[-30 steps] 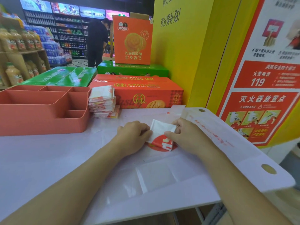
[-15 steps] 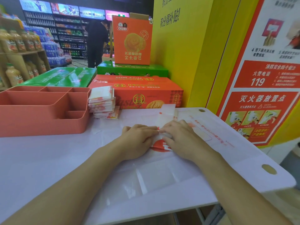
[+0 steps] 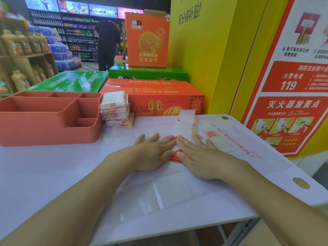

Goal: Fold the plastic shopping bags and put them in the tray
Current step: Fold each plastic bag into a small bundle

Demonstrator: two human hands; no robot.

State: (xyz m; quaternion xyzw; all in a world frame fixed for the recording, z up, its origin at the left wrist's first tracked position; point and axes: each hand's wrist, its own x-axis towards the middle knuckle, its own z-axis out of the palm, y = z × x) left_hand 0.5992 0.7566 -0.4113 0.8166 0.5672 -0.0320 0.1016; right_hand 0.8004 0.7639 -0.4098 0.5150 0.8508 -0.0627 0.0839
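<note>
A clear plastic shopping bag [image 3: 185, 121] with red print lies spread flat on the white table [image 3: 44, 167]. My left hand [image 3: 152, 153] and my right hand [image 3: 200, 157] lie side by side on it, fingers straight, pressing it flat against the table. A red round logo shows between the two hands. The bag's far end reaches toward the orange box. The coral divided tray [image 3: 49, 118] stands at the table's left, and a stack of folded bags [image 3: 115, 109] sits right beside it on the table.
Behind the table lie an orange biscuit box [image 3: 159, 96] and green cartons [image 3: 147, 73]. A yellow wall and a red fire poster [image 3: 291, 96] close off the right. Drink shelves [image 3: 23, 55] stand far left. A person in black [image 3: 108, 43] stands in the aisle.
A second ago both hands pinched a small folded packet of the bag. The bag has since opened out lengthwise, and both hands have flattened onto it with straight fingers.
</note>
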